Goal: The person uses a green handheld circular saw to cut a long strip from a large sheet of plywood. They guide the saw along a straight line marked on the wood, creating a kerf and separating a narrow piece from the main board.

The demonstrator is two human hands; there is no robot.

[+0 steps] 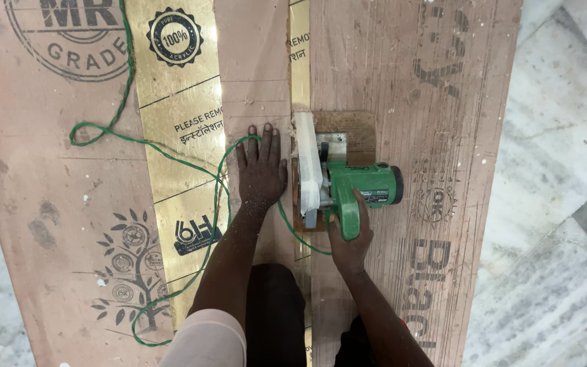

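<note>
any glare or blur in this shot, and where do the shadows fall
Head view: sharp overall, no motion blur on the left hand or the right hand gripping the green saw; strong glare on the gold strip near its right edge; light is soft, with only faint shadows beside the hands on the plywood sheet.

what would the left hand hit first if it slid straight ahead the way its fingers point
Probably nothing: the left hand lies flat on the board, fingers pointing up the frame, and that strip looks free to the picture's edge. The saw sits off to its right.
</note>
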